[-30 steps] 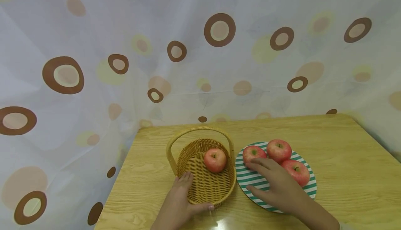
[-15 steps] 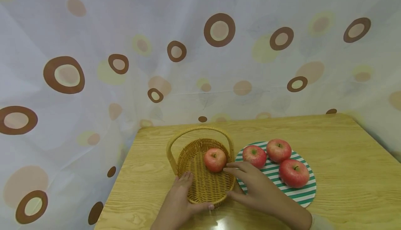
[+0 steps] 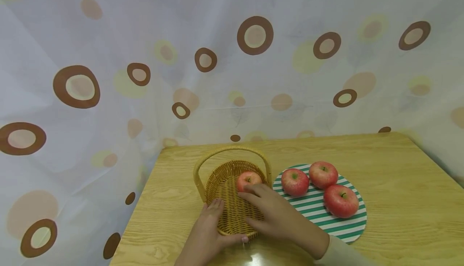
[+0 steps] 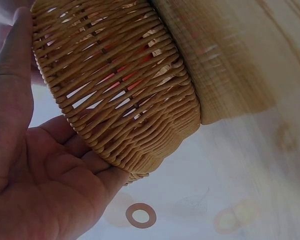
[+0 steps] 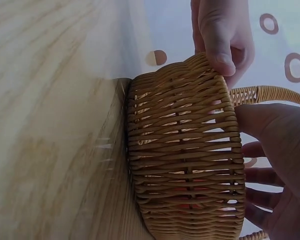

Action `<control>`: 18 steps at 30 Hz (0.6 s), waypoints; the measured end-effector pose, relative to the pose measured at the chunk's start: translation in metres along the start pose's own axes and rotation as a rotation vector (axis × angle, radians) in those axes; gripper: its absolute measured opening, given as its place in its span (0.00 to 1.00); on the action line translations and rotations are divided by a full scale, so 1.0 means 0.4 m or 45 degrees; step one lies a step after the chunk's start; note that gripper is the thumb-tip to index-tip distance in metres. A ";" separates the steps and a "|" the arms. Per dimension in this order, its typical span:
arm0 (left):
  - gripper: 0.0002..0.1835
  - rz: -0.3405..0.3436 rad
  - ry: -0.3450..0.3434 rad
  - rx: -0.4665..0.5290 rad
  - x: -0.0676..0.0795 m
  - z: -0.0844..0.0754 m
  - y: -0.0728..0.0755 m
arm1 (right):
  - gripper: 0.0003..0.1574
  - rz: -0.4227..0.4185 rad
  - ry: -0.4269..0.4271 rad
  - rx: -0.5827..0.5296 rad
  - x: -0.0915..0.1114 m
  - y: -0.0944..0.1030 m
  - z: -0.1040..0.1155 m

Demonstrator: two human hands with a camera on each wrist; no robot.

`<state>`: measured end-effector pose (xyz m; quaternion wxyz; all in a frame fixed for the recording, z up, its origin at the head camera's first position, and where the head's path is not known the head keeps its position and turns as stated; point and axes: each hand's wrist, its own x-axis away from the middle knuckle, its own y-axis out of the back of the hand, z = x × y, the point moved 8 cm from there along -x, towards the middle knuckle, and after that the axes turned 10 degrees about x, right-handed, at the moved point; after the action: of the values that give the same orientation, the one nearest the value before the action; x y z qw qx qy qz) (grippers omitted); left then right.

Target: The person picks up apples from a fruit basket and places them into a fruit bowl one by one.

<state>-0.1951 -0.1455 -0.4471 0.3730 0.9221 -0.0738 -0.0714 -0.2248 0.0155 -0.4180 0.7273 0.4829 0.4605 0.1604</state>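
Observation:
A round wicker basket (image 3: 214,179) with an arched handle stands on the table, one red apple (image 3: 248,178) inside it. My left hand (image 3: 208,227) holds the basket's near-left rim, fingers over the edge and thumb along the front; the left wrist view shows that hand (image 4: 55,180) against the woven side (image 4: 120,80). Over the basket reaches my right hand (image 3: 273,211), fingers spread and loosely bent, fingertips at the apple's near side. Whether they touch it I cannot tell. In the right wrist view that hand (image 5: 285,160) lies past the rim, its fingertips partly hidden.
Right of the basket lies a round green-and-white striped plate (image 3: 311,207) bearing three red apples, at left (image 3: 295,182), back (image 3: 323,174) and right (image 3: 340,201). Behind the wooden table (image 3: 395,185) hangs a white curtain (image 3: 224,89) with brown circles.
My right hand has moved left from above the plate, across the basket's right rim, to the apple in the basket. The left hand, basket and apples stay where they were.

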 end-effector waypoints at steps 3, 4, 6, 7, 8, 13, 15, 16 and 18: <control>0.63 0.009 0.006 0.001 -0.001 0.000 -0.002 | 0.37 0.013 0.005 -0.013 -0.012 -0.007 0.000; 0.63 0.011 0.007 0.001 -0.001 0.001 -0.002 | 0.37 0.016 0.007 -0.022 -0.016 -0.009 0.001; 0.63 0.013 0.003 0.000 -0.001 0.001 -0.002 | 0.37 0.039 -0.003 -0.038 -0.024 -0.014 0.001; 0.63 0.013 -0.001 -0.001 -0.001 0.000 -0.003 | 0.36 0.055 -0.016 -0.043 -0.027 -0.017 -0.001; 0.63 0.013 -0.004 -0.002 -0.001 0.001 -0.003 | 0.36 0.073 -0.028 -0.047 -0.031 -0.022 -0.003; 0.62 0.007 -0.021 -0.009 -0.002 0.001 -0.003 | 0.37 0.124 -0.066 -0.028 -0.055 -0.046 -0.012; 0.63 0.010 -0.017 -0.015 -0.002 0.002 -0.003 | 0.38 0.125 -0.067 -0.013 -0.063 -0.052 -0.014; 0.63 0.012 -0.014 -0.015 -0.002 0.002 -0.003 | 0.38 0.123 -0.066 -0.011 -0.066 -0.054 -0.015; 0.64 0.020 -0.004 -0.015 -0.001 0.003 -0.004 | 0.39 0.129 -0.077 -0.015 -0.072 -0.059 -0.018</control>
<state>-0.1957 -0.1449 -0.4491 0.3790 0.9191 -0.0813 -0.0704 -0.2510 -0.0114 -0.4242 0.7347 0.5059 0.4124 0.1850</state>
